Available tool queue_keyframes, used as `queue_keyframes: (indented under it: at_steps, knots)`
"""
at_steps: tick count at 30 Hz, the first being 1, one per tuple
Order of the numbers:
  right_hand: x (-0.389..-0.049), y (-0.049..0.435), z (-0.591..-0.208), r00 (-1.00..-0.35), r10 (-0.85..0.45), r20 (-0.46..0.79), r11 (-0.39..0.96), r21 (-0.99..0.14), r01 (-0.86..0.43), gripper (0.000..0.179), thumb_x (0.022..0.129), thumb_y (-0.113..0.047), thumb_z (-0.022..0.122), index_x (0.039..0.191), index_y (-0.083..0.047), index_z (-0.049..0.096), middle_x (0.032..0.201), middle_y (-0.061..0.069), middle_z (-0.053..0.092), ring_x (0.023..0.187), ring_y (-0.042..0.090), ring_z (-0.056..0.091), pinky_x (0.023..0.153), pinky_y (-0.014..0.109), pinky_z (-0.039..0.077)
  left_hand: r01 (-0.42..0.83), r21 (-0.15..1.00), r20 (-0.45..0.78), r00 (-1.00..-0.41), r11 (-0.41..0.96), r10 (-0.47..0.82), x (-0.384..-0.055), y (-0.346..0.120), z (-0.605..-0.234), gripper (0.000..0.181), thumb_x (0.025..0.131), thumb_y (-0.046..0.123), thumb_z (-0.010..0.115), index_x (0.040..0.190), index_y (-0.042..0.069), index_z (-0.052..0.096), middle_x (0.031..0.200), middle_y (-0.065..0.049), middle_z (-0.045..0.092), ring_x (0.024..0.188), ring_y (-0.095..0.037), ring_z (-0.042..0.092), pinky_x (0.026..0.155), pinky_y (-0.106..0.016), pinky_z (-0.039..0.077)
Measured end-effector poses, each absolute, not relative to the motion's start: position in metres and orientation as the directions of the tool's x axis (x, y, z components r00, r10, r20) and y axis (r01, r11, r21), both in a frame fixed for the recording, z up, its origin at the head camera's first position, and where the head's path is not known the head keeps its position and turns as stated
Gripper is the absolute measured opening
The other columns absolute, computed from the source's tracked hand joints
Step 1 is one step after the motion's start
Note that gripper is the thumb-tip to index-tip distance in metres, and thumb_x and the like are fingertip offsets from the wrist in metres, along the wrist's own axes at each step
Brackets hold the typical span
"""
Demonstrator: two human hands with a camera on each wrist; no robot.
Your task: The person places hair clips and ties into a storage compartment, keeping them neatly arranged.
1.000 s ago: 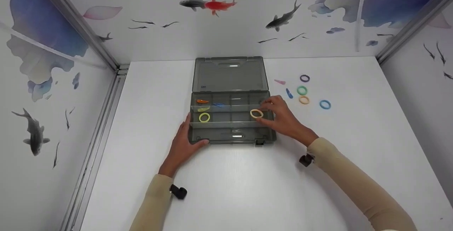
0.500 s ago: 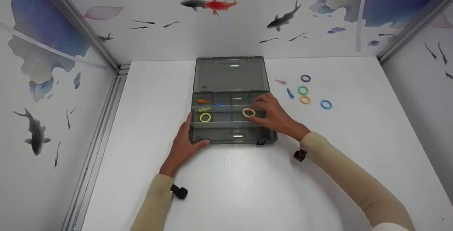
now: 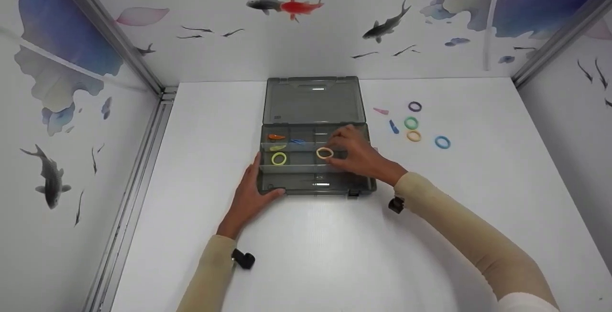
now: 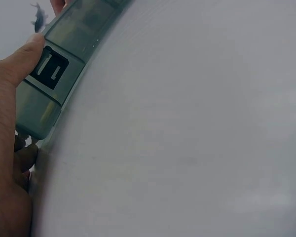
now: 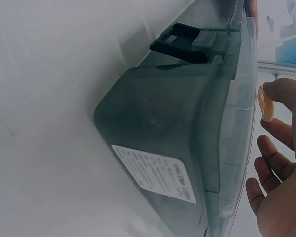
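A grey see-through compartment box (image 3: 291, 180) lies with its lid (image 3: 313, 102) folded back. My left hand (image 3: 248, 195) grips its front left corner, thumb on the front wall and fingers along the side. Over the middle row, my right hand (image 3: 356, 152) pinches a pale orange hair tie (image 3: 324, 153) between thumb and finger; the right wrist view shows the tie (image 5: 266, 104) above the box rim. Inside on the left are an orange hair clip (image 3: 276, 136), a yellow-green clip (image 3: 278, 148), a yellow hair tie (image 3: 278, 158) and a blue clip (image 3: 298, 141).
Right of the box lie a pink clip (image 3: 381, 111), a blue clip (image 3: 394, 126) and several hair ties: purple (image 3: 415, 106), green (image 3: 411, 123), orange (image 3: 413, 135) and blue (image 3: 442, 142). White printed panels (image 3: 306, 54) enclose the white table (image 3: 306, 254) at the back and sides.
My right hand has moved left over the box with the pale orange hair tie, from the right compartments toward the middle. My left hand has stayed at the box corner.
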State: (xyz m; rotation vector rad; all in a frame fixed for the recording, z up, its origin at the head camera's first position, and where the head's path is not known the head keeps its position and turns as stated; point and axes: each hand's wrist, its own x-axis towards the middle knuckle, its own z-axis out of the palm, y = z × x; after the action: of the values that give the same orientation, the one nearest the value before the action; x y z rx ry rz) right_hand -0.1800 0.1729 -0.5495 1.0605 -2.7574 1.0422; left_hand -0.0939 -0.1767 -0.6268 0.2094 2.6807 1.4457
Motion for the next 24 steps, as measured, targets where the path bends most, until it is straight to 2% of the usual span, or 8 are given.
queue_keyframes:
  at_steps: [3, 7, 14, 19, 24]
  knots:
    - [-0.185, 0.166, -0.549, -0.737, -0.621, 0.267, 0.528, -0.552, -0.646, 0.030, 0.097, -0.023, 0.090, 0.117, -0.003, 0.080, 0.127, 0.014, 0.068, 0.121, 0.034, 0.056, 0.106, 0.059, 0.046, 0.081, 0.836, -0.007, -0.987, 0.543, 0.158, -0.096, -0.177, -0.626, 0.125, 0.089, 0.063, 0.088, 0.180, 0.027, 0.010, 0.179, -0.022, 0.026, 0.165, -0.046, 0.024, 0.129, -0.069, 0.027]
    - [-0.192, 0.158, -0.547, -0.706, -0.653, 0.273, 0.516, -0.522, -0.679, 0.029, 0.096, -0.021, 0.089, 0.116, -0.001, 0.080, 0.127, 0.017, 0.068, 0.122, 0.036, 0.056, 0.109, 0.060, 0.045, 0.083, 0.832, -0.003, -0.988, 0.549, 0.155, -0.098, -0.177, -0.624, 0.124, 0.090, 0.062, 0.088, 0.180, 0.025, 0.011, 0.179, -0.024, 0.026, 0.165, -0.048, 0.023, 0.128, -0.069, 0.027]
    - [-0.201, 0.145, -0.541, -0.725, -0.667, 0.171, 0.553, -0.539, -0.636, 0.032, 0.101, -0.029, 0.084, 0.122, -0.005, 0.079, 0.132, 0.013, 0.064, 0.127, 0.032, 0.056, 0.111, 0.056, 0.046, 0.079, 0.831, -0.002, -0.989, 0.551, 0.145, -0.098, -0.177, -0.622, 0.123, 0.089, 0.062, 0.088, 0.180, 0.025, 0.012, 0.180, -0.023, 0.025, 0.166, -0.047, 0.022, 0.129, -0.069, 0.026]
    - [-0.202, 0.136, -0.542, -0.737, -0.663, 0.131, 0.577, -0.538, -0.615, 0.035, 0.101, -0.031, 0.085, 0.125, -0.006, 0.079, 0.132, 0.012, 0.063, 0.126, 0.031, 0.056, 0.109, 0.054, 0.047, 0.078, 0.839, -0.010, -0.987, 0.539, 0.159, -0.097, -0.175, -0.623, 0.124, 0.089, 0.067, 0.086, 0.180, 0.029, 0.011, 0.180, -0.020, 0.025, 0.166, -0.044, 0.022, 0.129, -0.067, 0.026]
    - [-0.203, 0.124, -0.547, -0.711, -0.692, 0.122, 0.565, -0.521, -0.639, 0.036, 0.100, -0.028, 0.086, 0.126, -0.004, 0.078, 0.131, 0.014, 0.064, 0.126, 0.033, 0.056, 0.113, 0.057, 0.046, 0.065, 0.842, -0.017, -0.989, 0.535, 0.147, -0.095, -0.177, -0.626, 0.124, 0.088, 0.065, 0.087, 0.180, 0.029, 0.011, 0.180, -0.020, 0.025, 0.167, -0.045, 0.020, 0.130, -0.067, 0.025]
